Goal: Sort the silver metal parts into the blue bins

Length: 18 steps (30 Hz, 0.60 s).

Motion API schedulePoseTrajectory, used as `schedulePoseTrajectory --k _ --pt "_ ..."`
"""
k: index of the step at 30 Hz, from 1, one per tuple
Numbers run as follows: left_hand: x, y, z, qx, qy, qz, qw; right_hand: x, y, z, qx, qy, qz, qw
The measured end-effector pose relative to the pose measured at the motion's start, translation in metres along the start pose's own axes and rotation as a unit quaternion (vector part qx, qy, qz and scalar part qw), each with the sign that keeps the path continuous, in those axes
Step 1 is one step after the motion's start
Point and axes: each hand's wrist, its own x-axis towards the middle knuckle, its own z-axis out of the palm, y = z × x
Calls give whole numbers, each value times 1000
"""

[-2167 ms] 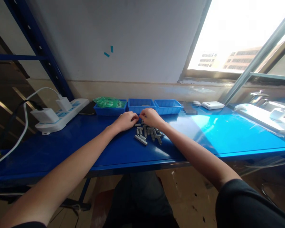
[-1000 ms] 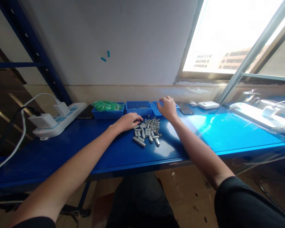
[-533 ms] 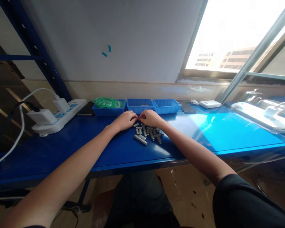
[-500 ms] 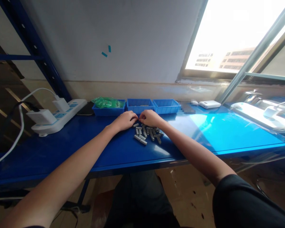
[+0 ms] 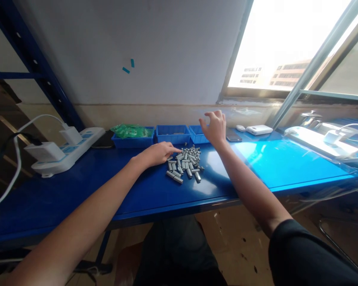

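Grey metal pieces (image 5: 185, 163), faceted rods plus small bits, sit on glossy blue table (image 5: 137, 200). Left hand (image 5: 159, 153) rests at their edge, index extended; can't tell grip. Right hand (image 5: 216, 128) hangs by rightmost plastic bin (image 5: 197, 137), thumb and fingers spread.

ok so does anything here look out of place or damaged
Mainly the two blue strips on the wall: they sit at mismatched angles, so they look stray. The metal pieces lie heaped loosely on the table, outside the blue bins; nothing looks visibly damaged.
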Motion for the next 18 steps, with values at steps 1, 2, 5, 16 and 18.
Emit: schedulePoseTrajectory --k 1,2,5,16,18 --pt "0 -1 0 5 1 -4 1000 -2 5 5 -11 -26 10 1000" --pt "-1 -2 1 7 4 -9 1000 -4 6 11 -12 -54 11 998" --pt "-5 -8 2 -1 11 -21 1000 -16 -5 22 25 -140 -38 989" --pt "-3 -12 13 2 52 -65 997 -51 -59 27 55 -409 -144 900" --pt "-2 -10 13 -4 59 -70 996 -52 -59 27 75 -416 -126 897"
